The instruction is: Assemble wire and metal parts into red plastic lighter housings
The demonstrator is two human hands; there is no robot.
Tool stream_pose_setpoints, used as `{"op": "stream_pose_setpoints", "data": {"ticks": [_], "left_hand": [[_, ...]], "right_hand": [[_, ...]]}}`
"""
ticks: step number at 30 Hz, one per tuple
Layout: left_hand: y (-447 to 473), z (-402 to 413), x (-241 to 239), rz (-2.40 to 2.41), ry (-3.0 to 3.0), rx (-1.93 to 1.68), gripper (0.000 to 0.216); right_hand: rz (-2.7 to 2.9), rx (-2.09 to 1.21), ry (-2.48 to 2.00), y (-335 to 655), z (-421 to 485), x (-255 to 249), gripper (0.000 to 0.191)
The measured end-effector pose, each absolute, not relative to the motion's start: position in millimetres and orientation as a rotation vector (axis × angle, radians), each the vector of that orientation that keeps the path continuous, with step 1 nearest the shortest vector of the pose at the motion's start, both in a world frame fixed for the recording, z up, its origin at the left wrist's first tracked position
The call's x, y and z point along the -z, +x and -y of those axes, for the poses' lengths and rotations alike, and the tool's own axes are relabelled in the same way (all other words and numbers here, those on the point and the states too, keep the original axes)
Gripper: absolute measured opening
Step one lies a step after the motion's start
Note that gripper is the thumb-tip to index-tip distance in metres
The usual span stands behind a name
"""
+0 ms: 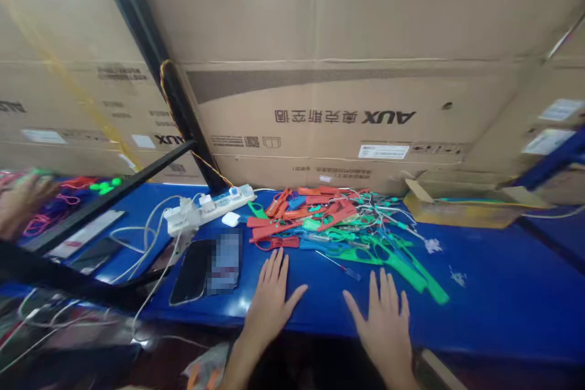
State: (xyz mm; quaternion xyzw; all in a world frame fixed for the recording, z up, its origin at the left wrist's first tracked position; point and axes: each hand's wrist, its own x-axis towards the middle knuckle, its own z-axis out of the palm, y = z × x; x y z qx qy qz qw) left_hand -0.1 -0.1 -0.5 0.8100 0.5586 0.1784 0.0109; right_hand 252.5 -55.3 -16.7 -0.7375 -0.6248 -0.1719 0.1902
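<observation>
Both hands lie flat, palms down, on the near edge of the blue table [503,292]. The left hand [269,301] has its fingers spread loosely and holds nothing; its fingertips point toward the red plastic tags [292,222] just beyond them. The right hand [386,323] is likewise splayed and empty, its fingertips close to the green plastic tags [402,265], which sit directly ahead and slightly to its right.

The tags form one tangled heap with thin wires [388,213] running through it, red mostly on the left, green mostly on the right. The longest green pieces lie with their long axis running diagonally, from the middle of the heap toward the near right. A thin blue stick [340,267] lies between the two hands, nearer the right.

Left of the left hand lie two phones [192,271], flat and side by side (one screen is blurred). Behind them sits a white power strip [214,204] with plugs and white cables.

An open cardboard tray [475,207] stands at the far right; its contents cannot be made out. Large cardboard boxes [347,116] stand behind the table. Another person's hand [21,198] shows, blurred, at the far left.
</observation>
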Motion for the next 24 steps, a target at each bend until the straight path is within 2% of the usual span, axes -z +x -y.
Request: {"op": "stream_pose_setpoints", "data": {"ticks": [20, 24], "left_hand": [[-2.0, -5.5, 7.4, -1.709, 2.441, -0.686, 0.072], [-6.8, 6.0, -19.8, -1.517, 2.378, -0.760, 0.048]], "right_hand": [[1.680, 0.252, -1.998, 252.0, 55.7, 26.2, 0.094], [1.669, -0.119, -1.990, 273.5, 59.4, 8.7, 0.091]]}}
